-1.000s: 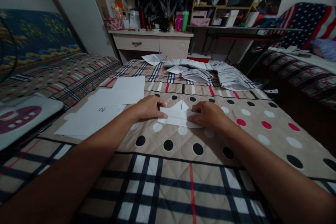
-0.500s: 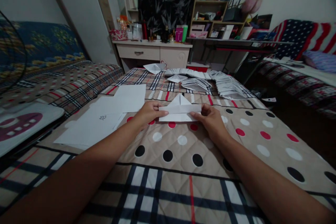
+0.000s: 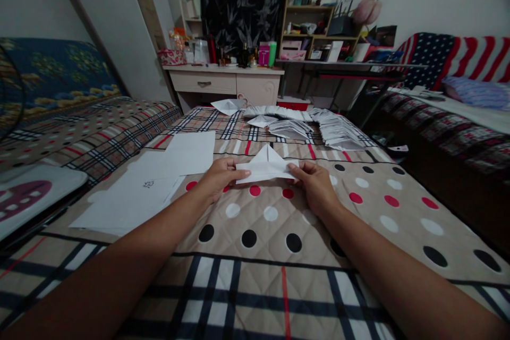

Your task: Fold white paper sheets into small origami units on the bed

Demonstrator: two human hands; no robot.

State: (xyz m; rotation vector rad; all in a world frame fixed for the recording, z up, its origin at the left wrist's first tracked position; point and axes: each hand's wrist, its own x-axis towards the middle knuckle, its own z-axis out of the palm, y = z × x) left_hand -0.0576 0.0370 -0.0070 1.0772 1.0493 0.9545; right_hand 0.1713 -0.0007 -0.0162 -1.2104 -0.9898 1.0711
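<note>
A folded white paper boat is held up just above the quilted bed cover. My left hand pinches its left end with thumb and fingers. At the boat's right end my right hand pinches it in the same way. The boat's pointed middle sticks up between the two hands.
Loose white sheets lie on the cover to the left. Several stacks of folded paper boats sit farther back. A drawer desk with bottles and a shelf stand beyond. Another bed is on the right.
The paper boat was pressed flat on the cover, then both hands lifted it. Now it is tilted flatter and held slightly farther from me.
</note>
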